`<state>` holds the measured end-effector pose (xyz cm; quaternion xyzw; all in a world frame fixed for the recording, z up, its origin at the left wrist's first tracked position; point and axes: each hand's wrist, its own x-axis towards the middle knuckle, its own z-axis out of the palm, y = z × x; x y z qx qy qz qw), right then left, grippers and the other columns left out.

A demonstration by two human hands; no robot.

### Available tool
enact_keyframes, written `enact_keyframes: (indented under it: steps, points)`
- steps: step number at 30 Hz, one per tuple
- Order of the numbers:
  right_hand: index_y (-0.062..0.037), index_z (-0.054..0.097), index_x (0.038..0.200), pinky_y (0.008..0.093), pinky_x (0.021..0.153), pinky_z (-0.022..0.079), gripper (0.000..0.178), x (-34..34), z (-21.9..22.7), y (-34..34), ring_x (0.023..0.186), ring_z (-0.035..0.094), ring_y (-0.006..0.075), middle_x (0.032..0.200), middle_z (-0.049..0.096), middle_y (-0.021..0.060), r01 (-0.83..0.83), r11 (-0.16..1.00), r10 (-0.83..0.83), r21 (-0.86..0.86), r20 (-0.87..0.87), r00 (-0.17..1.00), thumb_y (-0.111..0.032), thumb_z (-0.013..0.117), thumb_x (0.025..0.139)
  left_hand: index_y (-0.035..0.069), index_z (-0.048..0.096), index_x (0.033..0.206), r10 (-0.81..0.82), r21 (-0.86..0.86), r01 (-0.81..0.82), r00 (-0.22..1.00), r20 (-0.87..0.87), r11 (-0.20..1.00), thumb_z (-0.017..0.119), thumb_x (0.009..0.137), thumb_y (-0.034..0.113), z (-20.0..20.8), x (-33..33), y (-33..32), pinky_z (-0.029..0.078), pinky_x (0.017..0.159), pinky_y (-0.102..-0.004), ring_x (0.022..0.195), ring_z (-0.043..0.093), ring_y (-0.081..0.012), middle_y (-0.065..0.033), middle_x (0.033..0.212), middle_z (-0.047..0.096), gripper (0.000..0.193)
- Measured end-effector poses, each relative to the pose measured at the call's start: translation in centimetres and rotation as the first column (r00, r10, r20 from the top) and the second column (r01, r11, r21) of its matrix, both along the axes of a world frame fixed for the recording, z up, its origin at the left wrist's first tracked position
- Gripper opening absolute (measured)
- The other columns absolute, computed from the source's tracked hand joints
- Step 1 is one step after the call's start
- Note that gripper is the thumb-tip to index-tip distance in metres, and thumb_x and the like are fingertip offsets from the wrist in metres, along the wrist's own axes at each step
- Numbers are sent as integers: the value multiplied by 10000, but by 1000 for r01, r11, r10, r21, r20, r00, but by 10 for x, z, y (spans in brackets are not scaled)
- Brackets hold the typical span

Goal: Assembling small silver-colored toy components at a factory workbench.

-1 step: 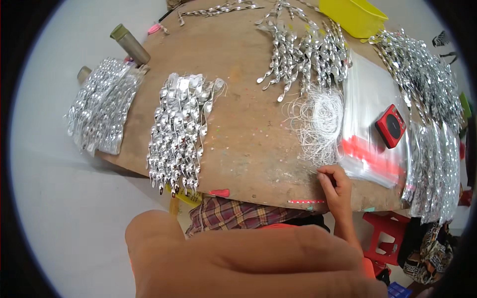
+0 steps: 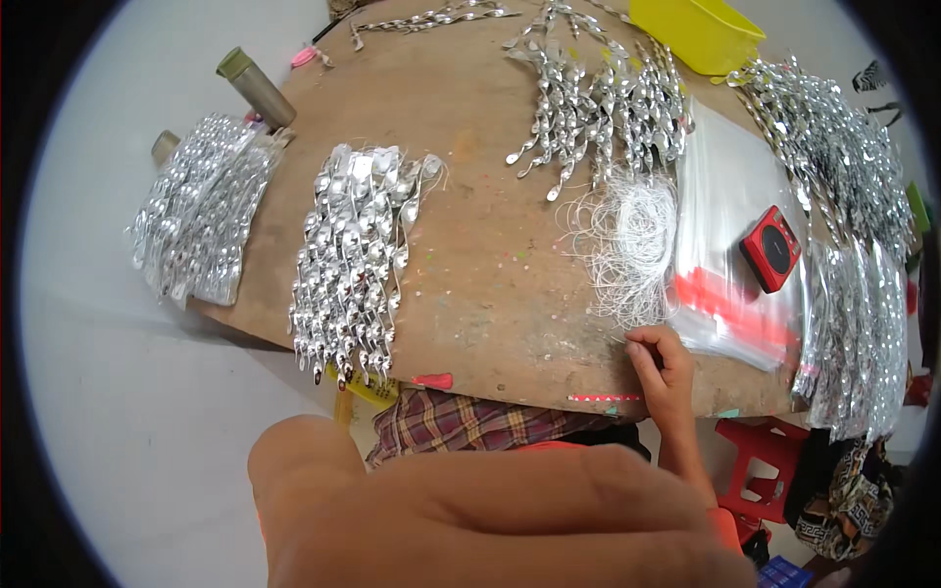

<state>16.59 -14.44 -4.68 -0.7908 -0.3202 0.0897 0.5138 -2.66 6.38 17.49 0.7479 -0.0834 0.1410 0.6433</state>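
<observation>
My right hand (image 2: 667,361) rests at the table's near edge, thumb and forefinger curled toward each other; whether anything is pinched between them is too small to tell. Just beyond its fingertips lies a tangled bundle of white string (image 2: 635,250). Very close to the camera, my left hand (image 2: 510,514) fills the lower part of the view, its fingers side by side and pointing right. Its fingertips run out of sight. On the table's left part, shiny silver twisted strips (image 2: 353,250) lie in a row with thin threads at their far ends.
Bagged silver strips (image 2: 211,211) and a flask (image 2: 257,88) stand at left. Clear plastic bags (image 2: 730,196) bear a red device (image 2: 771,250). More silver spirals (image 2: 608,108) and a yellow basin (image 2: 698,34) are at the back. A red stool (image 2: 760,461) stands below the table.
My left hand has shifted very slightly to the left. My right hand and the things on the table have stayed in place.
</observation>
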Motion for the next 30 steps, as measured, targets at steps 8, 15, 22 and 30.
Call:
enact_keyframes:
  steps: [8, 15, 22, 30]
  points:
    - [-38, 605, 870, 319, 645, 415, 111, -7, 9, -8, 711, 553, 233, 792, 602, 94, -88, 995, 95, -42, 230, 969, -5, 603, 763, 80, 587, 715, -38, -28, 39, 998, 49, 999, 534, 782, 3, 2, 28, 18, 486, 560, -270, 656, 602, -141, -88, 773, 652, 114]
    - [-72, 601, 838, 345, 617, 359, 136, -6, 12, -14, 630, 504, 239, 701, 554, 68, -89, 992, 115, -93, 321, 940, -7, 623, 721, 104, 606, 1058, 371, 668, -339, 923, 101, 662, 551, 763, 8, -135, 172, 56, 479, 761, -364, 868, 595, -281, -117, 1015, 599, 315]
    - [-82, 605, 835, 341, 612, 325, 140, -9, 6, -14, 586, 462, 220, 641, 498, 45, -86, 994, 106, -70, 360, 927, -27, 641, 711, 166, 620, 1040, 197, 856, -387, 920, 338, 343, 579, 720, 36, -218, 229, 104, 475, 788, -367, 1033, 519, -284, -91, 1145, 537, 348]
    - [-70, 605, 852, 340, 623, 345, 149, -8, 6, -17, 603, 501, 222, 689, 559, 55, -85, 991, 116, -102, 356, 927, -49, 657, 714, 148, 625, 1059, 294, 650, -559, 827, 479, 515, 610, 701, 21, -187, 231, 93, 473, 792, -333, 957, 559, -256, -85, 1099, 584, 380]
